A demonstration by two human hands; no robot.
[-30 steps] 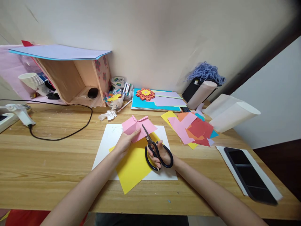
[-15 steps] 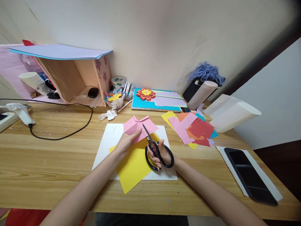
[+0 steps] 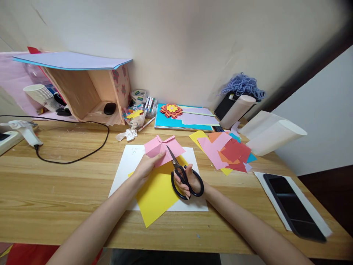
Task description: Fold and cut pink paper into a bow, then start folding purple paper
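Observation:
My left hand (image 3: 147, 168) pinches the near edge of a folded pink paper (image 3: 162, 146) and holds it above a yellow sheet (image 3: 156, 193) that lies on a white sheet (image 3: 127, 165). My right hand (image 3: 190, 180) has its fingers through the black handles of a pair of scissors (image 3: 180, 173). The scissor blades point up and left, and their tips lie against the pink paper's right half.
A pile of coloured paper squares (image 3: 224, 151) lies to the right, with a black tablet (image 3: 293, 204) beyond it. Behind are a blue board with a paper flower (image 3: 171, 109), a marker cup (image 3: 135, 116), a cardboard box (image 3: 82, 92), and a glue gun (image 3: 24, 132) with its black cable (image 3: 82, 156).
Almost nothing moves: both hands stay put, the scissors shift very slightly along the pink paper.

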